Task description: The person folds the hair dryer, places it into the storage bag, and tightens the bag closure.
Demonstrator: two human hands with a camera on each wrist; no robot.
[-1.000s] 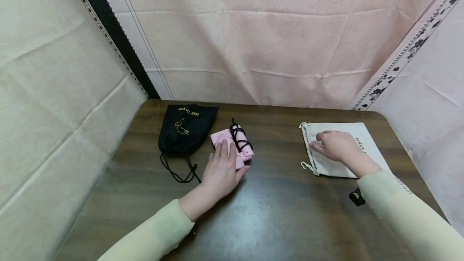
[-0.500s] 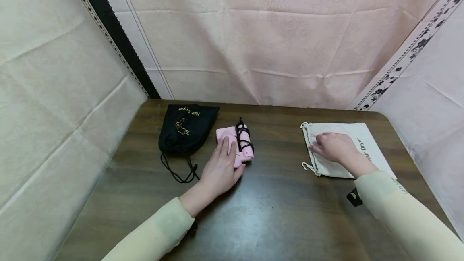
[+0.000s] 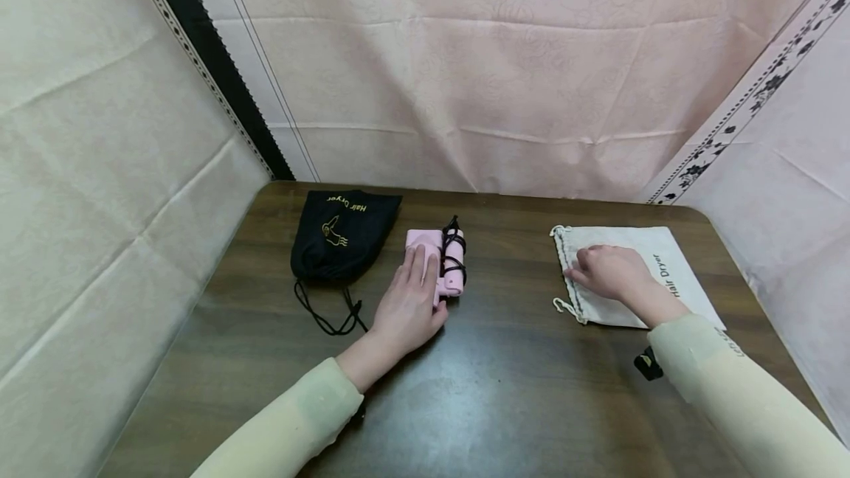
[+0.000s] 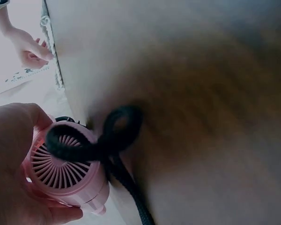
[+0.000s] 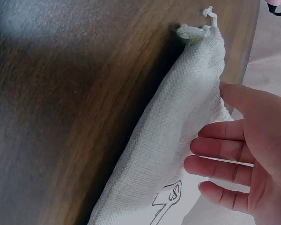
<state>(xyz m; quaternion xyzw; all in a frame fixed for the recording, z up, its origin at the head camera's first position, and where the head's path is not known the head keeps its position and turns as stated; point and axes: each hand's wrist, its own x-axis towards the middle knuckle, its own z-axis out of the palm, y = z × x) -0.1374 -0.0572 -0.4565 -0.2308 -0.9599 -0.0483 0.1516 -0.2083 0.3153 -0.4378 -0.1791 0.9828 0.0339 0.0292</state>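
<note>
A pink folding hair dryer (image 3: 425, 242), its handle wrapped in black cord, lies on the table near the middle. My left hand (image 3: 406, 308) holds it by the barrel, fingers along its top. In the left wrist view, the round slotted intake grille (image 4: 61, 166) shows between thumb and fingers, partly behind a blurred black drawstring loop. On the right, my right hand (image 3: 612, 273) is over a white drawstring bag (image 3: 671, 271) printed "Hair Dryer". Its loosely bent fingers are at the bag's cloth in the right wrist view; whether they touch it I cannot tell.
A black drawstring pouch (image 3: 345, 242) with gold "Hair Dryer" print lies left of the dryer, its black cords (image 3: 328, 319) trailing toward the front. Pale cloths (image 3: 531, 94) hang behind and beside the brown wooden table (image 3: 505, 389).
The hair dryer has turned under my left hand from slanted to nearly straight, shifting slightly right. My right hand stays over the white bag, its fingers slightly more bent.
</note>
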